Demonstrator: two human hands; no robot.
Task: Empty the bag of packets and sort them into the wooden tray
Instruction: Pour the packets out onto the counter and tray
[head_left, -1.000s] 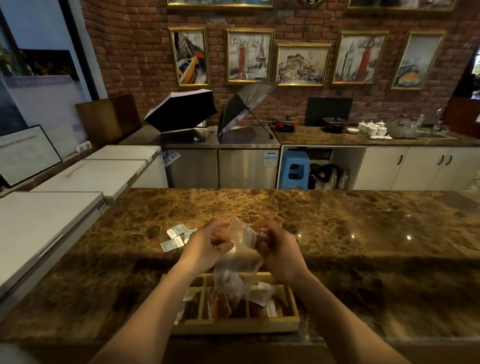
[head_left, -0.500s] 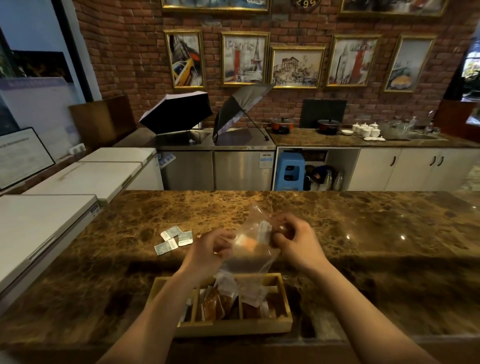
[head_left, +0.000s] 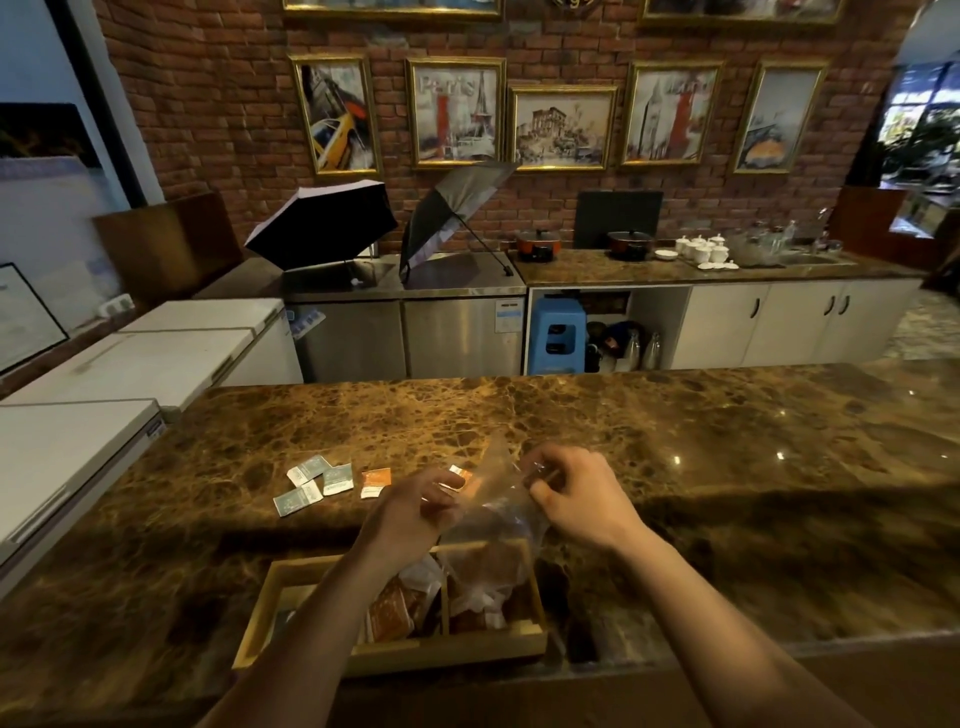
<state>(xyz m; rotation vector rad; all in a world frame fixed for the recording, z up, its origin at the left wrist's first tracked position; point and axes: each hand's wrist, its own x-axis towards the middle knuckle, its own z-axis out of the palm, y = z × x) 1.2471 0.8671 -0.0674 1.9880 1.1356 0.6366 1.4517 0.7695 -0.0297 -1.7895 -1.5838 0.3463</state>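
Note:
A clear plastic bag (head_left: 498, 506) hangs over the wooden tray (head_left: 395, 652) on the marble counter. My left hand (head_left: 415, 512) grips its left edge and my right hand (head_left: 571, 493) pinches its top right edge. Orange and white packets (head_left: 397, 610) lie piled in the tray's compartments under the bag. Three pale green packets (head_left: 311, 483) lie on the counter to the left. An orange packet (head_left: 375, 482) lies beside them, and another orange packet (head_left: 460, 474) shows just behind my left fingers. My left forearm hides part of the tray.
The brown marble counter (head_left: 727, 467) stretches wide to the right and back. White chest freezers (head_left: 78, 441) stand to the left. Behind are steel cabinets with two open umbrellas (head_left: 322, 223), a blue stool (head_left: 558, 332) and a brick wall with pictures.
The bag has been lifted and turned, and packets have dropped into the tray. Two orange packets now lie on the counter near the green ones. The view has tilted down slightly.

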